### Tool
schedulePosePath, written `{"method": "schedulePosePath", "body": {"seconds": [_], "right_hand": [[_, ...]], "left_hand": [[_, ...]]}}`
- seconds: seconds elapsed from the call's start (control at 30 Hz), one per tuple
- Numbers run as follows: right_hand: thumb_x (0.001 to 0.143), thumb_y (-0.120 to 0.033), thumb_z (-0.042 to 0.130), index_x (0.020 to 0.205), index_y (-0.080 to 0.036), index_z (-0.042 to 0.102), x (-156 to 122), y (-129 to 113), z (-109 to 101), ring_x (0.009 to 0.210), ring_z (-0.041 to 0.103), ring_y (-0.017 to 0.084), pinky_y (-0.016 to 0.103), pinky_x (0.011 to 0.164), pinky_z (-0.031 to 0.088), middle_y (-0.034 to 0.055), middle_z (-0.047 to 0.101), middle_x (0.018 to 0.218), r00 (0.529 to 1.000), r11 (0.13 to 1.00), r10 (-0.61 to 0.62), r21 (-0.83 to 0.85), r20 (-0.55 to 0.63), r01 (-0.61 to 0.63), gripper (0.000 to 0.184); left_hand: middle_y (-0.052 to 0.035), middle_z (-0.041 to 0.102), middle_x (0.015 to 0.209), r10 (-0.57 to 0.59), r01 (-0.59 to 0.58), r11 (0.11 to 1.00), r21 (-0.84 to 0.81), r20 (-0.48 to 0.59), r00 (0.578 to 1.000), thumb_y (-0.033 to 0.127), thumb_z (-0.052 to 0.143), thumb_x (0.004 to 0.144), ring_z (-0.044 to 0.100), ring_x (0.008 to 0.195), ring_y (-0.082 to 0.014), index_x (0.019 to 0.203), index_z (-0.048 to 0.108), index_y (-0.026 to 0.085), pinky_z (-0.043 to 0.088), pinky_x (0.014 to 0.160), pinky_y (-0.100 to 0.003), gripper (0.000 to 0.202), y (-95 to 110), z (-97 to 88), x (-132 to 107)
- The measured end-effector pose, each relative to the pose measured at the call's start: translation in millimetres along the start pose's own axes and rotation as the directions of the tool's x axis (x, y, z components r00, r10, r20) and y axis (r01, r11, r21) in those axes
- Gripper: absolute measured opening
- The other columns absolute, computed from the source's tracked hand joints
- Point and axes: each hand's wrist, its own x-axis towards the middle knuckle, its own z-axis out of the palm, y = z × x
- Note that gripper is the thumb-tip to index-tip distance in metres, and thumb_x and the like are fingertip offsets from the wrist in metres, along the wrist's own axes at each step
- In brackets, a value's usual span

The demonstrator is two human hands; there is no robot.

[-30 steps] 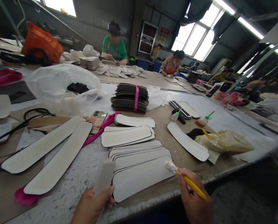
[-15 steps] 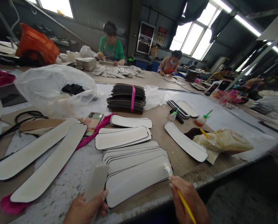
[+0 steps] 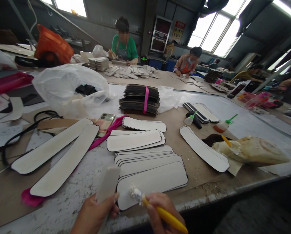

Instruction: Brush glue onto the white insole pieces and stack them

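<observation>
My right hand (image 3: 168,205) pinches the yellow brush (image 3: 172,221), perhaps touching the near white panel (image 3: 157,182); my left hand (image 3: 93,213) pinches a pale strip (image 3: 108,182).

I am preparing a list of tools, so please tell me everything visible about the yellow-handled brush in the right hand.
The yellow-handled brush has a smooth, rounded handle, apparently plastic. White, paste-like clumps coat its head. Gripped in the bare right hand, it slants, head toward the picture's upper left. The head is at the left end of the topmost long, dark-edged white panel, apparently touching it; fingers hide part of the handle.
</observation>
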Motion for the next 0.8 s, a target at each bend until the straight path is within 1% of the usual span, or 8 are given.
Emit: {"method": "schedulePosePath", "body": {"seconds": [0.13,0.2,0.27,0.33,0.47,0.57,0.67,0.8], "right_hand": [[0.08,-0.01,0.054,0.093,-0.019,0.06,16,23,-40,0.078,0.065,0.018,0.028,0.069,0.055,0.0055,0.067,0.083,0.993,0.973,-0.104,-0.203,0.048,0.112,0.017],[0.079,-0.012,0.056,0.094,-0.018,0.062,23,31,-63,0.076,0.065,0.018,0.028,0.071,0.055,0.0065,0.067,0.084,0.994,0.926,-0.109,-0.361,0.029,0.112,0.017],[0.079,-0.014,0.057,0.093,-0.017,0.062,25,30,-73,0.076,0.065,0.019,0.029,0.071,0.054,0.0072,0.068,0.085,0.996,0.902,-0.092,-0.424,0.004,0.085,0.016],[0.079,-0.015,0.057,0.092,-0.018,0.062,21,21,-64,0.078,0.064,0.019,0.03,0.072,0.053,0.0077,0.067,0.086,0.999,0.935,-0.032,-0.354,-0.023,0.022,0.014],[0.082,-0.016,0.052,0.085,-0.021,0.059,6,-5,-10,0.077,0.063,0.019,0.029,0.066,0.054,0.0062,0.066,0.08,0.993,0.993,0.121,-0.002,0.007,-0.121,0.009],[0.083,-0.014,0.05,0.089,-0.021,0.058,6,-6,8,0.077,0.063,0.017,0.028,0.067,0.054,0.0046,0.065,0.079,0.993,0.993,0.039,0.106,0.11,-0.05,0.013],[0.081,-0.01,0.051,0.094,-0.02,0.059,19,12,-18,0.079,0.063,0.017,0.028,0.07,0.054,0.0051,0.066,0.083,0.989,0.994,-0.064,-0.078,0.135,0.075,0.018],[0.082,-0.018,0.056,0.092,-0.018,0.061,36,37,-77,0.075,0.064,0.018,0.029,0.072,0.053,0.0062,0.067,0.084,0.992,0.881,-0.124,-0.457,0.031,0.124,0.012]], "left_hand": [[-0.0027,0.06,0.04,-0.017,0.016,1.0,-0.021,-0.03,0.999,0.038,0.07,0.053,0.053,0.042,-0.0171,0.049,0.059,0.016,0.044,0.05,-0.027,0.025,5,1.5,-4],[-0.0021,0.06,0.039,-0.018,0.016,0.999,-0.029,-0.051,0.999,0.037,0.069,0.053,0.053,0.041,-0.0178,0.051,0.058,0.017,0.044,0.05,-0.028,0.023,6,2.7,-5],[-0.0017,0.059,0.039,-0.01,0.009,1.0,-0.019,-0.07,0.997,0.036,0.068,0.054,0.053,0.041,-0.018,0.051,0.058,0.017,0.044,0.049,-0.028,0.022,7,3.6,-6],[-0.0018,0.059,0.039,0.005,-0.006,1.0,-0.019,-0.066,0.998,0.036,0.067,0.055,0.053,0.04,-0.0177,0.05,0.057,0.017,0.044,0.049,-0.028,0.022,7,4.0,-7],[-0.002,0.057,0.038,0.036,-0.037,0.999,-0.024,-0.028,0.999,0.04,0.066,0.055,0.053,0.04,-0.0182,0.047,0.056,0.017,0.043,0.048,-0.028,0.026,9,3.7,-8],[-0.0016,0.056,0.036,0.034,-0.033,0.999,0.005,-0.045,0.998,0.039,0.066,0.054,0.054,0.041,-0.019,0.046,0.055,0.018,0.043,0.048,-0.029,0.025,10,3.2,-8],[-0.0018,0.059,0.038,0.006,-0.007,1.0,-0.002,-0.069,0.998,0.036,0.067,0.055,0.054,0.041,-0.0186,0.048,0.055,0.018,0.043,0.05,-0.029,0.023,10,3.1,-8],[-0.0011,0.058,0.038,0.012,-0.012,1.0,-0.006,-0.083,0.996,0.035,0.066,0.057,0.054,0.041,-0.0181,0.05,0.055,0.018,0.044,0.049,-0.028,0.021,8,4.3,-8]]}}
